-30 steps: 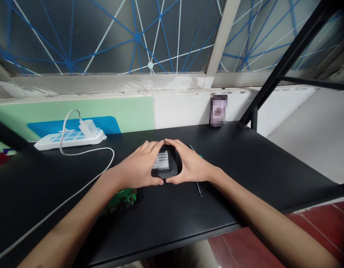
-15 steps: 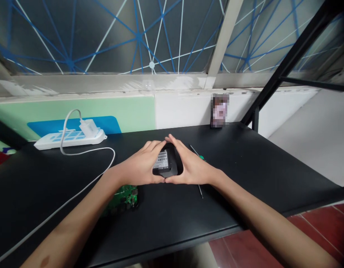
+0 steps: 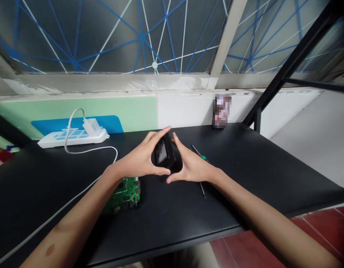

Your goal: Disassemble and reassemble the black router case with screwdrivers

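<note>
A small black plastic case (image 3: 166,150) with a pale printed label is held over the black table, tilted with the label towards the left. My left hand (image 3: 144,154) grips its left side, fingers along the top edge and thumb at the lower edge. On the other side, my right hand (image 3: 193,160) curves its fingers and thumb around the right of the case. Dark parts there blend into the table, so its exact contact is hard to see. A green circuit board (image 3: 127,195) lies partly under my left forearm. Near my right wrist lies a thin screwdriver (image 3: 203,158) with a green part.
A white power strip (image 3: 74,139) with a white plug-in charger (image 3: 91,127) stands at the back left; its white cable (image 3: 88,150) runs across the table. A phone-like blurred object (image 3: 222,111) leans on the wall. Black frame posts (image 3: 272,85) rise at the right.
The case has turned from facing up to standing tilted, its label now angled left. My fingertips have drawn apart, and more of the circuit board shows.
</note>
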`<control>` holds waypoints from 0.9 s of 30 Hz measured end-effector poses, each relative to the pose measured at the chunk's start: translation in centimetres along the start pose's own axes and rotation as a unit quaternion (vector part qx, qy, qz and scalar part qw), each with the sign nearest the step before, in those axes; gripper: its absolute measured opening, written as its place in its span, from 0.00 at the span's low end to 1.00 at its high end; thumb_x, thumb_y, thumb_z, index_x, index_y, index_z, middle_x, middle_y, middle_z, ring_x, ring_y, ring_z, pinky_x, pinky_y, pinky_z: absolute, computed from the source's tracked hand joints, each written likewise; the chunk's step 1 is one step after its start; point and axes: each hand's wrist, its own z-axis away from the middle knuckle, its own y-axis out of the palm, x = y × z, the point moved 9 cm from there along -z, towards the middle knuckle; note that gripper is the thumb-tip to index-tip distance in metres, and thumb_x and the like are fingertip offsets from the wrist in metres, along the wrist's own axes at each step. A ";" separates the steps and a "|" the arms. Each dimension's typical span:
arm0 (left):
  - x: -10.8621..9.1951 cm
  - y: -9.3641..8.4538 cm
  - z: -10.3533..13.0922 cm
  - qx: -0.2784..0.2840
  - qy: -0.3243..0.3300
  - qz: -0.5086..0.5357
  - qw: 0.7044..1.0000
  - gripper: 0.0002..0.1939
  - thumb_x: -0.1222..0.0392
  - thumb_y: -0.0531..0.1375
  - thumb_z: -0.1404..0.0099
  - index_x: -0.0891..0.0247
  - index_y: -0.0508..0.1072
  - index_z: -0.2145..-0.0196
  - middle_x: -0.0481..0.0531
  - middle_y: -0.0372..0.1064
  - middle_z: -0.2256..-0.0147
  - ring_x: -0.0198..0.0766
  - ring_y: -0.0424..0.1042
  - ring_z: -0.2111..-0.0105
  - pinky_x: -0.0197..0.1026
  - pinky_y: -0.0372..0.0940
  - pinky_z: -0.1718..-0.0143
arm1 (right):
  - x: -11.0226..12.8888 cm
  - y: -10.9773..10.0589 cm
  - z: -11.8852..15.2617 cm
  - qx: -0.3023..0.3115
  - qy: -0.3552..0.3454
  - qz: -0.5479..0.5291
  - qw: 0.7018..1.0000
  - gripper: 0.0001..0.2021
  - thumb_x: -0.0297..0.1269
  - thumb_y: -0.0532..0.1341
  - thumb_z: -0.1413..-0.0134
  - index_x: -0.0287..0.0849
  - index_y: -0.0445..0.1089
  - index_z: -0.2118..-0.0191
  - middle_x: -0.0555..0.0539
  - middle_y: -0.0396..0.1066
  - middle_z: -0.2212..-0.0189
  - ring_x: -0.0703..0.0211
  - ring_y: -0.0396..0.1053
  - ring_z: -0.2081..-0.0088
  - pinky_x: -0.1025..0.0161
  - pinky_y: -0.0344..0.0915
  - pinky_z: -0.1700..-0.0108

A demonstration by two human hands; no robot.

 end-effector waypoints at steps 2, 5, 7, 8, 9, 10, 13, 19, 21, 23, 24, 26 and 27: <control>-0.2 0.1 -0.1 0.004 0.008 0.005 1.000 0.53 0.50 0.70 0.42 0.49 0.44 0.29 0.57 0.49 0.35 0.55 0.56 0.34 0.56 0.55 0.32 | 0.3 0.1 -0.3 0.001 -0.012 0.008 1.000 0.76 0.60 0.74 0.64 0.46 0.10 0.30 0.27 0.35 0.27 0.30 0.42 0.27 0.29 0.51 0.32; -0.2 0.1 -0.2 -0.006 0.019 0.016 1.000 0.50 0.52 0.71 0.44 0.49 0.50 0.31 0.57 0.51 0.36 0.55 0.57 0.35 0.57 0.56 0.33 | 0.7 0.2 -0.7 0.004 -0.029 -0.010 1.000 0.76 0.59 0.74 0.63 0.46 0.07 0.31 0.28 0.36 0.27 0.31 0.44 0.28 0.31 0.52 0.32; 0.1 0.2 -0.3 -0.014 0.024 0.030 0.999 0.50 0.52 0.72 0.46 0.49 0.51 0.32 0.57 0.49 0.34 0.57 0.56 0.34 0.59 0.55 0.33 | 1.0 0.4 -1.0 0.009 -0.040 -0.030 0.999 0.76 0.59 0.74 0.62 0.46 0.06 0.32 0.28 0.39 0.27 0.32 0.46 0.28 0.32 0.53 0.32; 0.4 0.4 -0.3 -0.015 0.023 0.037 0.999 0.51 0.52 0.73 0.46 0.50 0.51 0.33 0.58 0.48 0.33 0.58 0.55 0.34 0.59 0.55 0.33 | 1.0 0.5 -1.1 0.012 -0.042 -0.038 0.998 0.76 0.59 0.74 0.62 0.46 0.06 0.32 0.28 0.40 0.27 0.32 0.47 0.28 0.32 0.53 0.33; 0.6 0.5 -0.3 -0.014 0.019 0.042 0.999 0.51 0.51 0.73 0.46 0.50 0.50 0.33 0.59 0.48 0.33 0.59 0.56 0.34 0.60 0.55 0.33 | 1.0 0.6 -1.2 0.017 -0.039 -0.043 0.998 0.76 0.59 0.74 0.62 0.46 0.07 0.31 0.29 0.41 0.27 0.31 0.49 0.29 0.32 0.54 0.33; 0.8 0.7 -0.3 -0.011 0.013 0.047 0.999 0.52 0.51 0.73 0.46 0.51 0.49 0.32 0.60 0.48 0.32 0.59 0.56 0.34 0.61 0.55 0.33 | 1.0 0.8 -1.2 0.023 -0.033 -0.046 0.998 0.76 0.59 0.74 0.62 0.46 0.08 0.31 0.29 0.42 0.27 0.30 0.50 0.29 0.32 0.55 0.34; 1.1 1.1 -0.3 -0.009 0.007 0.061 0.998 0.53 0.51 0.73 0.46 0.54 0.46 0.33 0.63 0.50 0.33 0.61 0.56 0.34 0.62 0.57 0.34 | 0.6 0.9 -1.2 0.032 -0.016 -0.041 0.999 0.74 0.59 0.74 0.62 0.47 0.11 0.30 0.32 0.41 0.27 0.30 0.49 0.29 0.33 0.56 0.34; 2.2 0.4 -0.1 -0.025 -0.019 0.049 0.998 0.52 0.50 0.73 0.48 0.58 0.49 0.34 0.67 0.54 0.35 0.63 0.59 0.36 0.64 0.58 0.36 | -0.6 0.7 -1.0 0.024 0.024 -0.014 0.999 0.73 0.56 0.72 0.59 0.42 0.09 0.30 0.28 0.45 0.28 0.30 0.48 0.29 0.32 0.55 0.34; 2.9 0.0 0.1 -0.031 -0.027 0.033 0.999 0.52 0.49 0.73 0.49 0.59 0.50 0.34 0.67 0.53 0.35 0.63 0.59 0.36 0.64 0.57 0.36 | -0.9 0.6 -1.0 0.016 0.047 -0.003 0.999 0.73 0.54 0.72 0.59 0.39 0.10 0.30 0.27 0.51 0.31 0.31 0.52 0.31 0.34 0.56 0.34; 3.3 -0.4 0.2 -0.038 -0.024 0.018 0.999 0.52 0.48 0.73 0.48 0.60 0.50 0.35 0.68 0.50 0.33 0.62 0.58 0.35 0.63 0.56 0.35 | -1.2 0.5 -1.1 0.010 0.074 0.010 0.997 0.73 0.53 0.72 0.60 0.35 0.13 0.29 0.26 0.53 0.32 0.32 0.55 0.32 0.37 0.57 0.33; 3.6 -0.4 0.3 -0.036 -0.022 0.011 0.999 0.52 0.47 0.73 0.48 0.60 0.50 0.35 0.68 0.49 0.33 0.62 0.57 0.35 0.62 0.56 0.35 | -1.3 0.5 -1.1 0.012 0.089 0.017 0.996 0.73 0.53 0.72 0.61 0.32 0.14 0.29 0.25 0.52 0.32 0.32 0.55 0.32 0.38 0.57 0.33; 4.0 -0.3 0.3 -0.029 -0.023 -0.005 0.999 0.52 0.46 0.72 0.48 0.61 0.50 0.35 0.69 0.49 0.33 0.62 0.57 0.35 0.62 0.57 0.36 | -1.5 0.6 -1.1 0.017 0.112 0.032 0.993 0.73 0.54 0.72 0.62 0.28 0.17 0.29 0.23 0.51 0.31 0.32 0.55 0.32 0.40 0.57 0.33; 4.2 -0.2 0.3 -0.024 -0.026 -0.014 0.999 0.52 0.46 0.72 0.48 0.61 0.50 0.35 0.69 0.50 0.33 0.62 0.57 0.35 0.62 0.58 0.36 | -1.5 0.6 -1.1 0.019 0.120 0.040 0.992 0.73 0.54 0.72 0.63 0.26 0.19 0.29 0.22 0.50 0.31 0.31 0.55 0.32 0.40 0.57 0.33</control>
